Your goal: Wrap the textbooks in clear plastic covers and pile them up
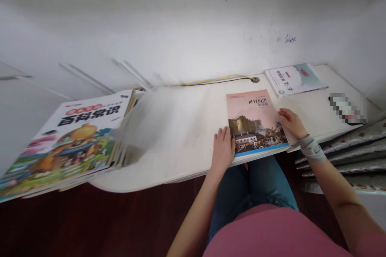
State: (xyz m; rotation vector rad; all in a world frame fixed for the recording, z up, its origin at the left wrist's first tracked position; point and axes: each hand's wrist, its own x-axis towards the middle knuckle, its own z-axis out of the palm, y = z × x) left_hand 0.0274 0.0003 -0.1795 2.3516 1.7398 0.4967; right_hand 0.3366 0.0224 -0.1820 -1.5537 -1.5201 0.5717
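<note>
A softcover book point(251, 122) with a pink sky, a castle and a crowd on its cover lies on the white desk, its Chinese title facing me. My left hand point(222, 146) rests at its left edge, fingers stretched out and lying flat, thumb along the cover's side. At the opposite edge, my right hand point(292, 123) has its fingers bent and pinched on the book's right side, where paler pages show under the cover. The fingertips' exact grip there is partly hidden. A grey band circles the right wrist.
A stack of large picture books point(87, 136) stands at the left. White-covered books point(295, 79) lie at the back right, near a pixelated dark object point(346, 108). Yellow and black cables point(217, 80) run along the wall to a desk hole. Patterned grey cushioning point(346, 156) hangs at right.
</note>
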